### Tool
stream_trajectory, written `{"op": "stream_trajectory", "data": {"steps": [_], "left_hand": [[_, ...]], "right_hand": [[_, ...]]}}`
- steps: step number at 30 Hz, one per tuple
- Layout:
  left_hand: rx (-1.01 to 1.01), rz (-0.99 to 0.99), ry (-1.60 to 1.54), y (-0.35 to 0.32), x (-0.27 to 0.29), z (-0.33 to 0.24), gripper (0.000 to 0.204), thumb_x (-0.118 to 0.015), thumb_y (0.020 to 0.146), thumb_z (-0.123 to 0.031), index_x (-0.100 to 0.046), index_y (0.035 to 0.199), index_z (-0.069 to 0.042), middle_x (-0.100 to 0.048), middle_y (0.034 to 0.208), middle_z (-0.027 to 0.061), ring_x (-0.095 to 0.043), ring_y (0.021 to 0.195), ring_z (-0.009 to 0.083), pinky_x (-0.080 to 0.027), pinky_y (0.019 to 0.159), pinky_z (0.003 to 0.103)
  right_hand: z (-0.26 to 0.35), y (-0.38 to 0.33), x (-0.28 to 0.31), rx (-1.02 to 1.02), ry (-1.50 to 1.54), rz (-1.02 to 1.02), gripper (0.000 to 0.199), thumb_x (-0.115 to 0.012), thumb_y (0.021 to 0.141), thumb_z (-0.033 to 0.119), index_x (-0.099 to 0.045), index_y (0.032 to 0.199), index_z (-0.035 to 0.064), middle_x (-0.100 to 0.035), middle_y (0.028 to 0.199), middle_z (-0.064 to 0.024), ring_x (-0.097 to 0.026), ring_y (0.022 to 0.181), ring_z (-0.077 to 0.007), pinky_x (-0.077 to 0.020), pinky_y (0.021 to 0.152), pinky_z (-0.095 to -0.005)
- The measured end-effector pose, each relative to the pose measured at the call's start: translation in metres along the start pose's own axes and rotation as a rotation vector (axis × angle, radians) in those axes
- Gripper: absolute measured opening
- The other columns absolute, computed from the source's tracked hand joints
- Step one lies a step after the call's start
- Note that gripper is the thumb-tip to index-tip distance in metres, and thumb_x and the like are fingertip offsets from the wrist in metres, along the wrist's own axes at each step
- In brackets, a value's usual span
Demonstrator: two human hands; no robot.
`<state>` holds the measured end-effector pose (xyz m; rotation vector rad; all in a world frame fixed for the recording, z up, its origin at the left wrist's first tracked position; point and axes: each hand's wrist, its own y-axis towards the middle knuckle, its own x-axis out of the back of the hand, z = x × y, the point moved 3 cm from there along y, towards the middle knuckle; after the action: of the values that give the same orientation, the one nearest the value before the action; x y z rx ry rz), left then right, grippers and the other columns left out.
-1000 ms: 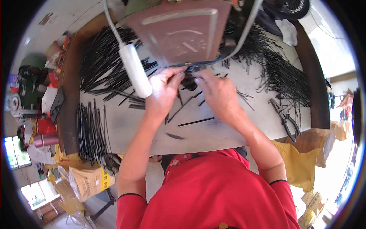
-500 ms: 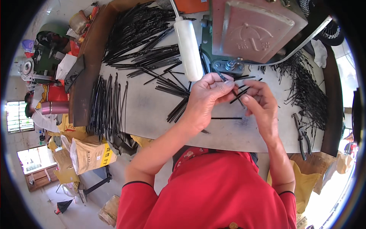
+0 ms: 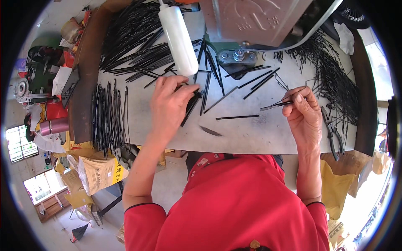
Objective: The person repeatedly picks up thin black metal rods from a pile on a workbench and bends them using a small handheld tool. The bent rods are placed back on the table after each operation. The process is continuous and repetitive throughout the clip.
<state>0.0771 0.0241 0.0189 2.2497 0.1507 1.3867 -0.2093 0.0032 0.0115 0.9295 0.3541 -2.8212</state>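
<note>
My right hand (image 3: 303,115) pinches a couple of thin black umbrella ribs (image 3: 274,105) by their ends, to the right of the machine. My left hand (image 3: 167,106) has its fingers curled over a bunch of short black ribs (image 3: 191,109) below a white cylinder; its fingertips partly hide what they grip. Between my hands, a single black rib (image 3: 237,117) lies flat on the pale worktop (image 3: 247,140). Several more ribs (image 3: 259,81) lie loose below the press-like machine (image 3: 255,21), near its metal fixture (image 3: 238,56).
The white cylinder (image 3: 179,39) hangs over the table from above. Black ribs pile up at the back left (image 3: 130,37), and a row (image 3: 111,119) lies at left. Tangled thin black pieces (image 3: 335,79) cover the right side, with pliers (image 3: 333,136) close by. Raised brown boards (image 3: 81,96) edge the table.
My hands, close together below the machine before, have moved apart. The left went left to the bunch of ribs; the right went right with ribs in its fingers. The view has shifted slightly.
</note>
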Motion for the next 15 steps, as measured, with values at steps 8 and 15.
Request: {"op": "stream_trajectory", "data": {"steps": [8, 15], "left_hand": [[-0.411, -0.168, 0.010, 0.012, -0.005, 0.009, 0.028, -0.069, 0.068, 0.000, -0.065, 0.094, -0.007, -0.061, 0.081, 0.0060, -0.059, 0.072, 0.0235, -0.049, 0.060, 0.033], [0.624, 0.157, -0.863, 0.043, -0.025, -0.026, 0.022, -0.067, 0.081, -0.005, -0.063, 0.103, -0.006, -0.060, 0.081, 0.0012, -0.056, 0.068, 0.0087, -0.046, 0.057, 0.022]], "right_hand": [[0.007, -0.034, -0.038, 0.710, -1.554, 0.133, 0.032, -0.061, 0.075, -0.006, -0.060, 0.105, 0.0065, -0.057, 0.069, -0.0079, -0.059, 0.055, -0.0212, -0.0476, 0.050, -0.0316], [-0.013, -0.003, -0.017, 0.280, -1.318, 0.055, 0.027, -0.064, 0.078, 0.006, -0.062, 0.104, 0.0007, -0.061, 0.067, -0.0096, -0.056, 0.052, -0.0131, -0.0449, 0.050, -0.0264]]}}
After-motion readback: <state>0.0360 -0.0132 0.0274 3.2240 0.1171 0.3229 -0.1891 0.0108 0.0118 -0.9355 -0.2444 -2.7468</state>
